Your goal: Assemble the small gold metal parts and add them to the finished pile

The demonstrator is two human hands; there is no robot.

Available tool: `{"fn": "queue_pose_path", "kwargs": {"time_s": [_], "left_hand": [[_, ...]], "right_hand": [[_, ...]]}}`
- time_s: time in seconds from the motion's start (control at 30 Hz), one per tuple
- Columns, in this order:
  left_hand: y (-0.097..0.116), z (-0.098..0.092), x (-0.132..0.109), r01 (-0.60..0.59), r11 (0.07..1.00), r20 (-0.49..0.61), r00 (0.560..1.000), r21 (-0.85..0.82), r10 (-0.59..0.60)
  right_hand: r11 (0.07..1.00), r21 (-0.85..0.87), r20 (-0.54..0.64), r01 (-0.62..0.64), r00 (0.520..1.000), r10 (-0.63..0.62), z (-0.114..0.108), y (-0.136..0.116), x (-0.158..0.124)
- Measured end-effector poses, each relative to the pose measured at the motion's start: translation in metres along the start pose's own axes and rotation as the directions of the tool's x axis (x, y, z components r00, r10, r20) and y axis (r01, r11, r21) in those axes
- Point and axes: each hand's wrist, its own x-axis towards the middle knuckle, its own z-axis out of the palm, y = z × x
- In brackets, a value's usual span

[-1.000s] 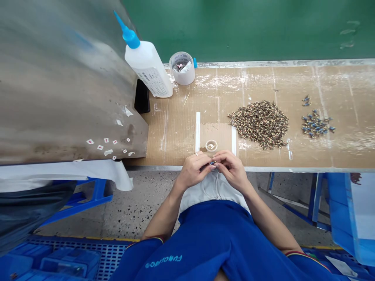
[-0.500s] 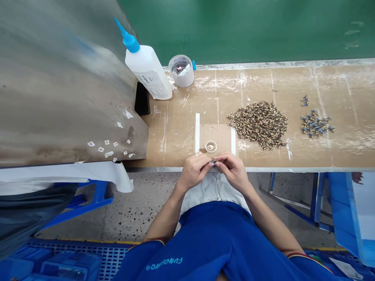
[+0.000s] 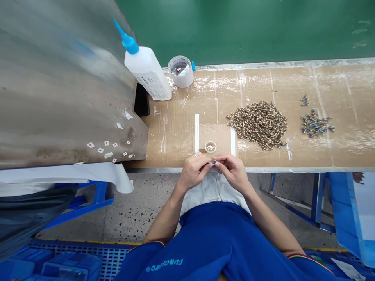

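Note:
Between the fingertips of both hands is a small blue and gold metal piece (image 3: 212, 162), too small to make out fully. My left hand (image 3: 193, 171) pinches it from the left, with a ring on one finger. From the right, my right hand (image 3: 231, 169) closes thumb and forefinger on it. Just beyond the fingers, a small round clear dish (image 3: 210, 146) with something pale in it rests on a cardboard piece (image 3: 215, 132). To the right lies a heap of small brown and gold pieces (image 3: 259, 125). Farther right is a smaller group of blue and gold pieces (image 3: 315, 124).
A white bottle with a blue nozzle (image 3: 149, 72) stands at the back left, beside a black phone-like object (image 3: 142, 100). A tape-roll cup (image 3: 182, 81) holds scraps. A toothpick (image 3: 185, 101) lies nearby. A metal panel (image 3: 58, 97) bounds the left. Blue bins (image 3: 342, 210) stand below right.
Both hands stay in almost the same place, still holding the small piece, with only slight finger movement. The view has shifted very slightly.

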Motion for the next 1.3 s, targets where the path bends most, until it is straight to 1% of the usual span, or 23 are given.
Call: {"fn": "queue_pose_path", "kwargs": {"time_s": [0.4,0.67,1.07,1.3], "left_hand": [[0.0014,0.0003,0.0003,-0.007,0.999,-0.01,1.0,0.05,0.008],[0.0012,0.0011,-0.0003,-0.002,0.997,-0.005,1.0,0.078,0.002],[0.0015,0.0034,-0.0001,0.004,0.997,-0.027,1.0,0.081,-0.001],[0.0028,0.0038,0.0007,-0.006,0.996,-0.045,0.999,0.089,0.01]], "right_hand": [[1.0,0.006,-0.01,0.001,1.0,-0.001,0.0013,-0.0006,-0.0001],[0.999,-0.027,-0.024,0.024,0.999,-0.024,0.0021,-0.0021,-0.0001],[0.997,-0.078,-0.018,-0.003,1.0,0.002,0.0017,-0.0027,-0.0002],[0.996,-0.073,-0.033,0.047,0.998,-0.05,0.0024,-0.0013,-0.0009]]}}
